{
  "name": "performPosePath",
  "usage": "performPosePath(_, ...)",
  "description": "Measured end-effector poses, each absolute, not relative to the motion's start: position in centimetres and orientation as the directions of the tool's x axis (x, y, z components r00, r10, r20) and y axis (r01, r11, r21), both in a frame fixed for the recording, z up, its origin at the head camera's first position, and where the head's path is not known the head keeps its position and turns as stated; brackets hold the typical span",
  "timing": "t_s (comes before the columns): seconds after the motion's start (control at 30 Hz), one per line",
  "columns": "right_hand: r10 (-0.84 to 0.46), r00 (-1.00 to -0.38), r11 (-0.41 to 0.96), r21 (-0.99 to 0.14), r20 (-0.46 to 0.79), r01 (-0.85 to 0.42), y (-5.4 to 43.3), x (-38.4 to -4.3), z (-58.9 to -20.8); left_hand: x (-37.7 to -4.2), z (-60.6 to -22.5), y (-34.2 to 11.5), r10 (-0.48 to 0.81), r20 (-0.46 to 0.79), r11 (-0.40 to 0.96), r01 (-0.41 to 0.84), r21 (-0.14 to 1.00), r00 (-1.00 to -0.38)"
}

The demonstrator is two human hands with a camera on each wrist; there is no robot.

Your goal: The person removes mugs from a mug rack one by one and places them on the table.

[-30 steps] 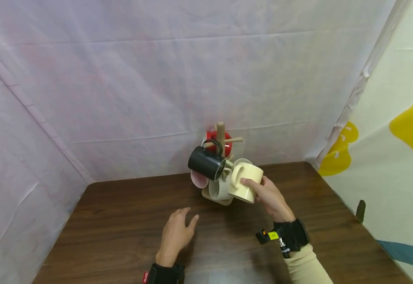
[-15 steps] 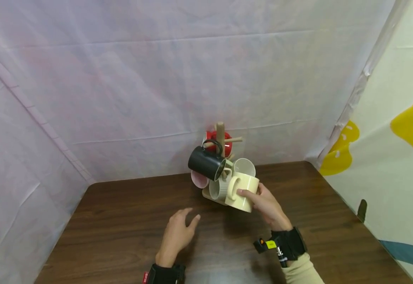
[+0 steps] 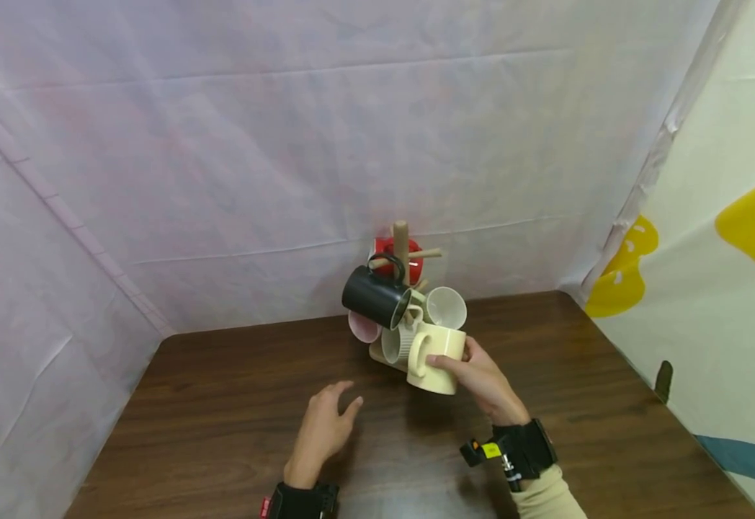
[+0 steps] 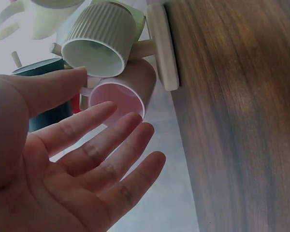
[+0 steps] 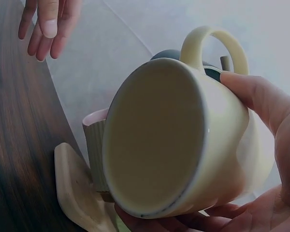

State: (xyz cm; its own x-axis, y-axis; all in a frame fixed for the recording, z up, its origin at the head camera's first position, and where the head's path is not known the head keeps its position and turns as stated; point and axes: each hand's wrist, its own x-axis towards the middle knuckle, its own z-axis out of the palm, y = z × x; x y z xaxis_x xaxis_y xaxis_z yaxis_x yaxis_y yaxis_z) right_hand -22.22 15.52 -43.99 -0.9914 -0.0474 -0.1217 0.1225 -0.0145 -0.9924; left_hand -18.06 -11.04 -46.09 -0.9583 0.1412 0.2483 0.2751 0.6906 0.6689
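A cream mug (image 3: 441,351) is gripped round its body by my right hand (image 3: 489,382), its handle pointing left. In the right wrist view the mug's base (image 5: 154,140) faces the camera. Just behind it stands a wooden mug rack (image 3: 401,238). On the rack hang a black mug (image 3: 372,297), a ribbed white mug (image 3: 398,344), a pink mug (image 3: 364,326), a red mug (image 3: 415,270) and a white mug (image 3: 446,308). My left hand (image 3: 323,425) hovers over the table in front of the rack, fingers spread and holding nothing.
The rack's wooden base (image 4: 163,48) rests on a dark brown table (image 3: 222,404) near its back edge. A bare peg (image 3: 426,254) sticks out at the upper right of the rack. Pale cloth (image 3: 254,158) hangs behind the table.
My right hand has moved the cream mug down and slightly left, away from the white mug, which now shows more fully. The left hand has barely moved.
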Motion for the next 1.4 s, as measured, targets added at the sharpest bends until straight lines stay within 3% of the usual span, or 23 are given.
performPosePath(0.57, -0.05, -0.994, 0.047, -0.995, -0.093, 0.09, 15.5, -21.8, -43.9, -17.8, -45.6, -11.1, 0.161, 0.272, 0.678, 0.307, 0.668, -0.949)
performPosePath(1.4, -0.035, -0.999, 0.168, -0.985, -0.036, 0.03, 15.5, -21.6, -44.0, -17.5, -43.1, -9.0, 0.306, 0.214, 0.514, 0.35, 0.783, -0.928)
